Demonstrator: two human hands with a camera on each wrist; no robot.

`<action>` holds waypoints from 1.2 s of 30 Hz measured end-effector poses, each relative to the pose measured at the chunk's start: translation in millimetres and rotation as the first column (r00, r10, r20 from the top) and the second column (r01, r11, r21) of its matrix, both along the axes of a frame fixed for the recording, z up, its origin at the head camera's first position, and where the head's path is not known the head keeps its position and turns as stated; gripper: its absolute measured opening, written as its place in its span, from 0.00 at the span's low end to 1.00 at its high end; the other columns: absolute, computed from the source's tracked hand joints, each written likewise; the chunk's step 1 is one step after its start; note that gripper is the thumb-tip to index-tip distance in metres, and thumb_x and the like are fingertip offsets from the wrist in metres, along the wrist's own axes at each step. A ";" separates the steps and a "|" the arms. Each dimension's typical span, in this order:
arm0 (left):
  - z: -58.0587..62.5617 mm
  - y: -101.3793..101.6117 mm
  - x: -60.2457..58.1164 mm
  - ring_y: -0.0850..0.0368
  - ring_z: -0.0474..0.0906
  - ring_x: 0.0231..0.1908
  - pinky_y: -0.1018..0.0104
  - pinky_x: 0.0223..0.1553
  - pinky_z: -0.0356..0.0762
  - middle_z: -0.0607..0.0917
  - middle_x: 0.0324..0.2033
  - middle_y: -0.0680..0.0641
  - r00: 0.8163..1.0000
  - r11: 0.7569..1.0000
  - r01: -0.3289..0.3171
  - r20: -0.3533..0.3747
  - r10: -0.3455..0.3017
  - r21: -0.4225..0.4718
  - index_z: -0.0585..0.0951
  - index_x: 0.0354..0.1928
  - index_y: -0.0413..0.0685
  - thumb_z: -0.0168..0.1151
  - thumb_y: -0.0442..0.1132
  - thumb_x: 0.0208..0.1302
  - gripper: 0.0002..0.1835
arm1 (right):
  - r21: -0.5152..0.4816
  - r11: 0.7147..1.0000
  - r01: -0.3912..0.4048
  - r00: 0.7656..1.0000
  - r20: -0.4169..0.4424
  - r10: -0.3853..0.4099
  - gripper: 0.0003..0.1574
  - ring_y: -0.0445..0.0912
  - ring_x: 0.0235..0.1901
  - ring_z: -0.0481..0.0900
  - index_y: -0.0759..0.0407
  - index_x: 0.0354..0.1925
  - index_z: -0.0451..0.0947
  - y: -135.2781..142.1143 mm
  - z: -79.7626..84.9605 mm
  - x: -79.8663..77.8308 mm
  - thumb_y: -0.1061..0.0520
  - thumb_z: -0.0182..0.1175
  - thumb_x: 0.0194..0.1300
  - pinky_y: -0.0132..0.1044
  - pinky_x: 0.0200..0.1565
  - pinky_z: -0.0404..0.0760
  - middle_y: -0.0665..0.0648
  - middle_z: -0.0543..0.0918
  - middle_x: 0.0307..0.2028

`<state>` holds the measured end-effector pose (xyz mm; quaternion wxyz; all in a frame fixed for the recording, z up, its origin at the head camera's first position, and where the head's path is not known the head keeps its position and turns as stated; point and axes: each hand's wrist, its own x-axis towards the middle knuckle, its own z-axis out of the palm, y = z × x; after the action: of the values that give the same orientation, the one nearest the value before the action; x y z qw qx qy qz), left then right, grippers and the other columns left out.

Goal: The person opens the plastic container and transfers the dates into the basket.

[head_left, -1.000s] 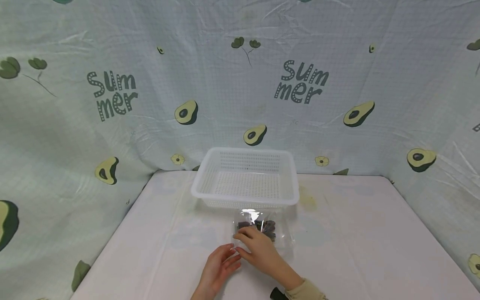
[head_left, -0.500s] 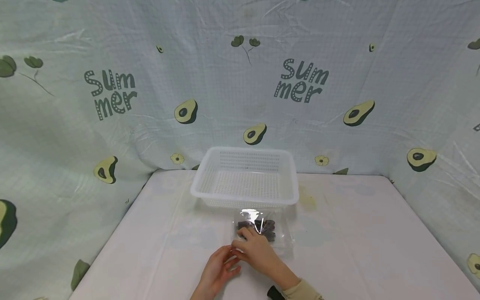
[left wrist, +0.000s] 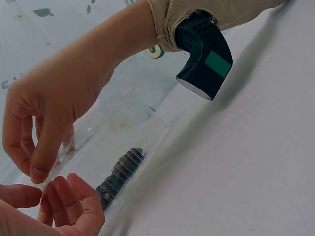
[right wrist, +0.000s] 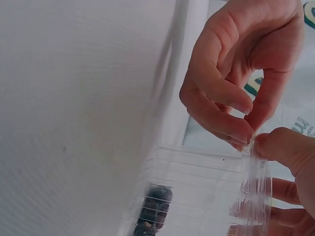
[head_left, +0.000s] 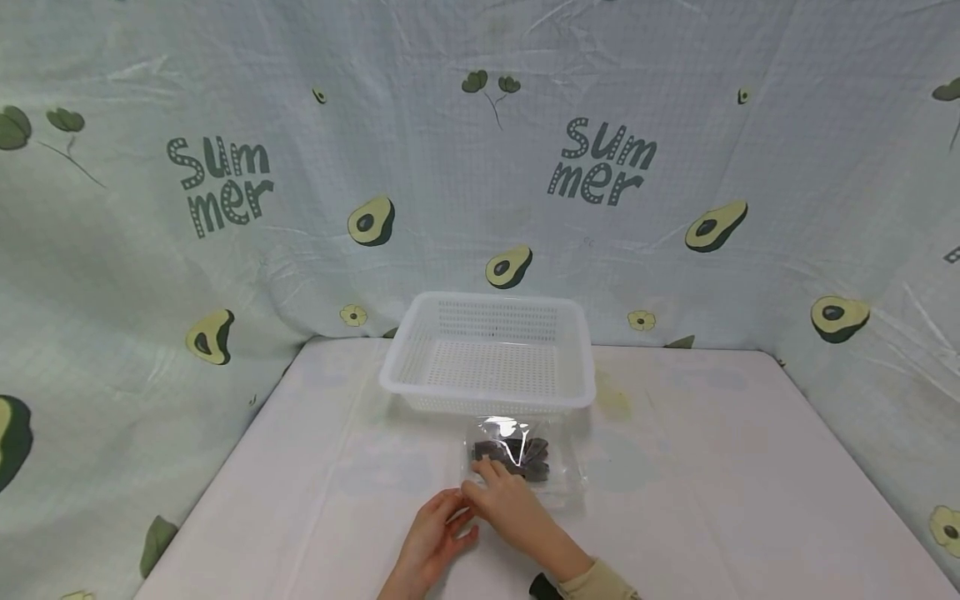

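A clear ribbed plastic box (head_left: pixel 567 487) lies on the white table, with dark, wrinkled pieces (head_left: pixel 536 458) inside. My left hand (head_left: pixel 429 542) pinches its near left corner between thumb and fingers. Right beside those fingertips, my right hand (head_left: pixel 517 518) pinches the same edge and reaches across the box from the right. In the left wrist view the right hand (left wrist: pixel 54 108) comes down from above, while the left hand (left wrist: pixel 74 211) holds the plastic from below. Both sets of fingertips meet at the box edge (right wrist: pixel 253 147) in the right wrist view.
Just behind the box stands a white perforated plastic basket (head_left: pixel 487 398). A black wrist camera (left wrist: pixel 206 59) sits on the right sleeve. An avocado-print sheet (head_left: pixel 450 167) hangs around the back and sides of the table (head_left: pixel 712 467).
My right fingertips have shifted slightly left and toward me, meeting the left fingertips at the box corner. The left hand and the box stay nearly in place.
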<state>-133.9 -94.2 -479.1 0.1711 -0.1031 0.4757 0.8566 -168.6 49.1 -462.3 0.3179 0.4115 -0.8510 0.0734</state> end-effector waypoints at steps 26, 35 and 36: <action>4.7 -2.8 -2.4 0.67 0.75 0.32 0.70 0.33 0.74 0.75 0.29 0.57 1.000 0.995 0.028 -0.003 -0.028 -0.094 0.71 0.33 0.53 0.48 0.40 0.65 0.03 | -0.094 0.993 -0.074 0.991 0.108 0.084 0.15 0.42 0.42 0.78 0.46 0.38 0.77 17.5 1.7 -6.7 0.53 0.65 0.48 0.28 0.29 0.76 0.51 0.80 0.43; 7.2 1.4 -4.2 0.64 0.74 0.31 0.69 0.33 0.74 0.72 0.30 0.55 1.000 0.992 0.013 0.017 -0.011 -0.127 0.69 0.34 0.51 0.50 0.39 0.63 0.02 | -0.126 0.990 -0.060 0.987 0.141 0.078 0.24 0.39 0.40 0.75 0.49 0.42 0.77 68.8 5.7 -4.3 0.61 0.69 0.43 0.28 0.35 0.76 0.45 0.79 0.39; 7.7 1.7 -4.3 0.64 0.74 0.31 0.69 0.32 0.74 0.71 0.30 0.54 1.000 0.991 0.011 0.017 -0.009 -0.130 0.69 0.34 0.51 0.50 0.38 0.63 0.01 | -0.129 0.990 -0.053 0.987 0.142 0.072 0.24 0.40 0.40 0.75 0.49 0.41 0.78 74.4 6.0 -3.3 0.61 0.69 0.42 0.29 0.35 0.76 0.45 0.79 0.38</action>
<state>-138.2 -92.5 -471.4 0.1723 -0.1185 0.5297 0.8220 -171.9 123.5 -456.3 0.2775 0.4108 -0.8524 0.1665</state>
